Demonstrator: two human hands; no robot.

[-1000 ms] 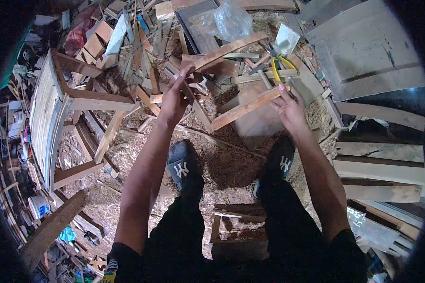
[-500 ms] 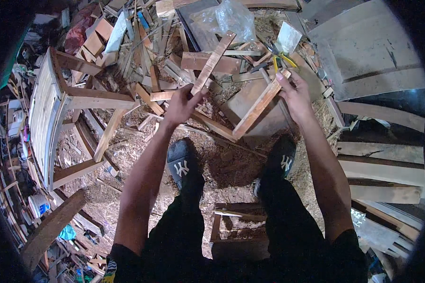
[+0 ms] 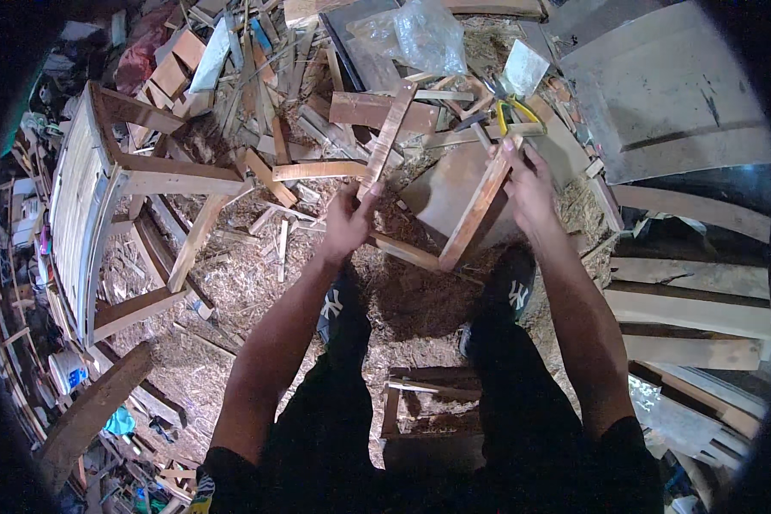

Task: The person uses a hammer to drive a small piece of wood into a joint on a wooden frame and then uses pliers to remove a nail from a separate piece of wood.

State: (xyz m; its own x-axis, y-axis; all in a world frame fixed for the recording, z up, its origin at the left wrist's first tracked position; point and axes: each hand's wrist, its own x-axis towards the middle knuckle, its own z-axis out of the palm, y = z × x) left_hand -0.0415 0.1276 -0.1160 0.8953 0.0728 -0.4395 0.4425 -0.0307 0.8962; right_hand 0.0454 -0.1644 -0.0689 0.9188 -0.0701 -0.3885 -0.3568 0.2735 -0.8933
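In my left hand [image 3: 351,221], closed around its lower end, is a flat wooden slat [image 3: 390,128] that tilts up and to the right. My right hand [image 3: 531,186] grips a thicker wooden slat [image 3: 475,214] near its upper end. That slat slants down to a corner with a lower wooden strip [image 3: 407,252], which runs back toward my left hand; whether it joins the left slat is hidden by my fingers. A thin strip [image 3: 317,170] lies level beside the left slat; I cannot tell if they are attached. Just beyond my right hand are yellow-handled pliers [image 3: 516,111].
A wooden furniture frame with a pale panel [image 3: 81,218] stands at left. Scrap wood and a clear plastic bag [image 3: 424,38] lie at the far side. Boards [image 3: 694,304] and large panels [image 3: 660,81] are at right. A small wooden box frame [image 3: 433,450] sits between my legs.
My left hand has moved right and nearer, bringing its slat along. The slat in my right hand has shifted slightly nearer, its lower corner moving right. More of the level strip at left shows.
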